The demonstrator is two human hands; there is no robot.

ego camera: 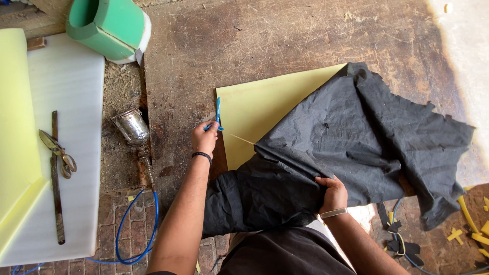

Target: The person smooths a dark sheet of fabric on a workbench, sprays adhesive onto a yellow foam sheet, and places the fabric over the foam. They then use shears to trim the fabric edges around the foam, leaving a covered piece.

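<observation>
Head view, looking down on a worn wooden bench (pixel 285 46). A pale yellow foam sheet (pixel 254 109) lies flat on it, its right part covered by a crumpled black fabric (pixel 367 142) that spills off the near edge toward the person. The left hand (pixel 205 137) rests at the sheet's left edge, its grip pinched on a blue cutter (pixel 218 114) that stands along that edge, just above the fingers. The right hand (pixel 333 193) lies on the fabric's near fold, its grip closed over a bunch of the cloth; the foam sheet lies beyond and to the left of this hand. Left of the bench, a metal spray gun (pixel 133 127) with a blue hose (pixel 135 229) lies on the ground, beside a white foam block (pixel 76 86) bearing scissors (pixel 58 153) and a metal strip (pixel 57 203). A green foam roll (pixel 109 28) lies at upper left.
</observation>
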